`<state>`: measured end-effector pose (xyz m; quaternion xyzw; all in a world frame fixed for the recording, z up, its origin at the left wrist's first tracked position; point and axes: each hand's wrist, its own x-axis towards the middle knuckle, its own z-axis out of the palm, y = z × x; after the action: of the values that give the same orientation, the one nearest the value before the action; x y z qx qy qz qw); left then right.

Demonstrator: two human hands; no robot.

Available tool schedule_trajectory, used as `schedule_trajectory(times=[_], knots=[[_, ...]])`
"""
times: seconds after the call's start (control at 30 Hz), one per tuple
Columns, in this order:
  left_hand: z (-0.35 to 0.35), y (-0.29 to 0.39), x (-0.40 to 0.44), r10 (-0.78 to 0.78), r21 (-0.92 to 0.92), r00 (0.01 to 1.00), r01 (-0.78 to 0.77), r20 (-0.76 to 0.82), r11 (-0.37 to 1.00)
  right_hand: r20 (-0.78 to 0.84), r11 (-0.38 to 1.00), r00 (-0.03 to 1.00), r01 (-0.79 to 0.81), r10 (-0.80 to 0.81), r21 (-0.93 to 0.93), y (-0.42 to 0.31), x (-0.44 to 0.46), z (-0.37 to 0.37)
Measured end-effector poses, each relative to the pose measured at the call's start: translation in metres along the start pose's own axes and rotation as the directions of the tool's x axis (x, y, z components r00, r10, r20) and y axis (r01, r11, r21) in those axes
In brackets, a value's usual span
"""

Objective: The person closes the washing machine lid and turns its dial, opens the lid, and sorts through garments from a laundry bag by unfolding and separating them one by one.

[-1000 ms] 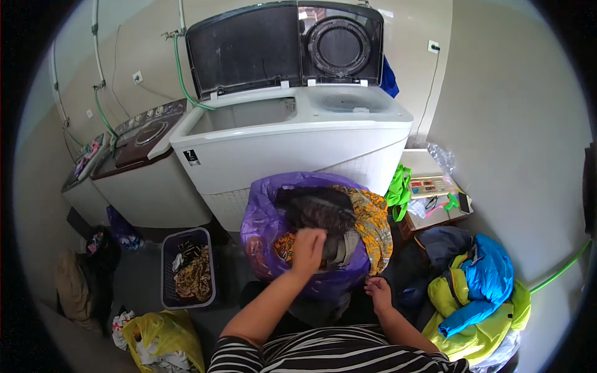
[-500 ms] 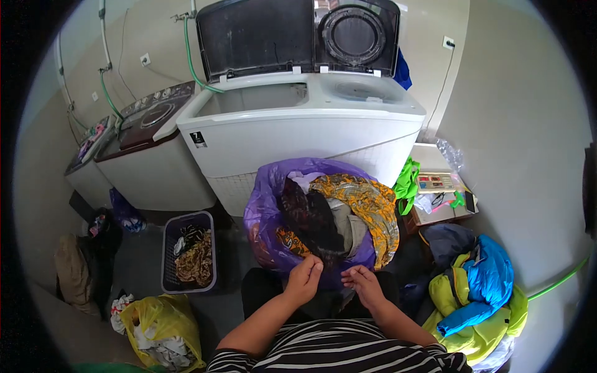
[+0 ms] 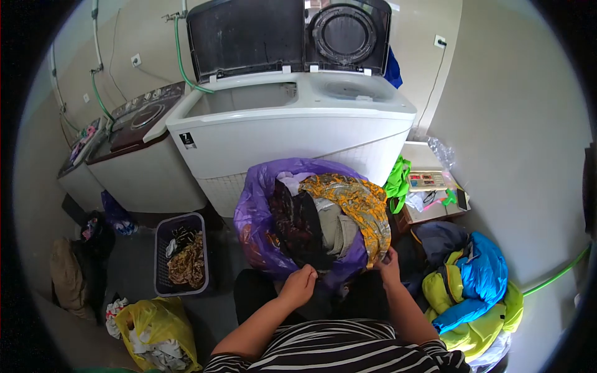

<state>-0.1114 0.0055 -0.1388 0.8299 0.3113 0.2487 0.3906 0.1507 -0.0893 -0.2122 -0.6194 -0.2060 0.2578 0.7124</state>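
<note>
A purple plastic bag [image 3: 252, 214] stands wide-mouthed between my legs, full of clothes. My left hand [image 3: 298, 286] is closed at the bag's near side, its fingers on the lower end of a dark garment [image 3: 301, 221]. On the right, my right hand [image 3: 388, 270] pinches the bottom edge of an orange-and-grey patterned cloth [image 3: 354, 196] that drapes over the bag's rim. Between these two lies a beige-grey garment [image 3: 337, 230]. My right fingertips are partly hidden by the hand.
Behind the bag is a white twin-tub washing machine [image 3: 286, 137], lids raised. To the left are a laundry basket [image 3: 163, 276] and a yellow bag [image 3: 140, 317] of clothes. Blue and lime jackets [image 3: 482, 273] lie at right, near a low table [image 3: 429, 214] with small items.
My right hand has moved right, from in front of the bag to the patterned cloth's edge. The left hand stays by the dark garment. The whole view has shifted slightly.
</note>
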Motion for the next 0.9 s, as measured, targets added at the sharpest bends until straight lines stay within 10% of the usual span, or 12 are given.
schedule_trajectory(times=[0.4, 0.67, 0.8, 0.9], knots=[[-0.025, 0.016, 0.007, -0.397, 0.209, 0.905, 0.362, 0.157, 0.908, 0.038, 0.988, 0.988, -0.146, 0.148, -0.057, -0.013, 0.047, -0.007], [-0.019, -0.013, 0.001, -0.055, 0.248, 0.978, 0.106, -0.201, 0.963, 0.419, 0.851, 0.906, -0.171, -0.062, 0.496, -0.185, 0.089, 0.075], [-0.023, -0.01, 0.004, 0.071, 0.243, 0.929, 0.021, -0.363, 0.97, 0.341, 0.777, 0.891, 0.02, -0.299, 0.629, -0.303, 0.052, 0.133], [-0.028, -0.012, 0.003, 0.141, 0.222, 0.89, -0.046, -0.434, 0.974, 0.483, 0.655, 0.72, -0.052, -0.498, 0.753, -0.321, 0.039, 0.153]])
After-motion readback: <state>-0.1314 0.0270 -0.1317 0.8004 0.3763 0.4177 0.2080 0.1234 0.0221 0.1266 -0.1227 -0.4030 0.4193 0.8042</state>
